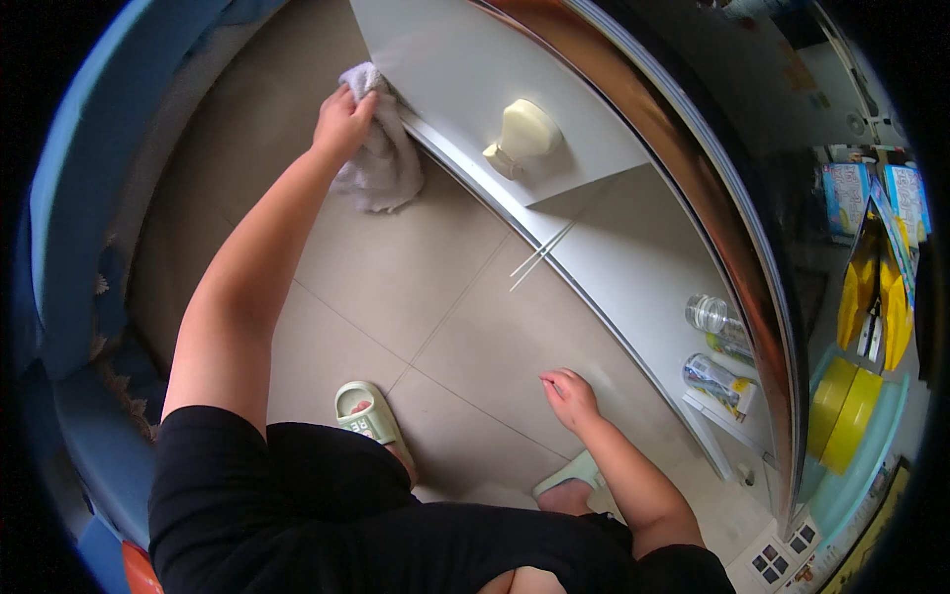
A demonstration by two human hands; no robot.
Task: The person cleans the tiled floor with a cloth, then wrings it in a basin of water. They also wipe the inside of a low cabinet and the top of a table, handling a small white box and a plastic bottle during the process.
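My left hand (344,121) is closed on a pale grey-lilac towel (381,168), bunched at the top with its lower part hanging loose. The towel is beside the white edge of a low cabinet, over the tiled floor (396,287). My right hand (571,399) hovers lower down, in front of my right foot. Its fingers are curled together, and no object shows in them.
On the white cabinet (633,252) are a cream rounded object (529,129), two thin pale sticks (542,254) jutting over the edge, a clear jar (711,315) and a can (714,381). Blue seating (74,218) lines the left. A yellow round container (846,416) stands right.
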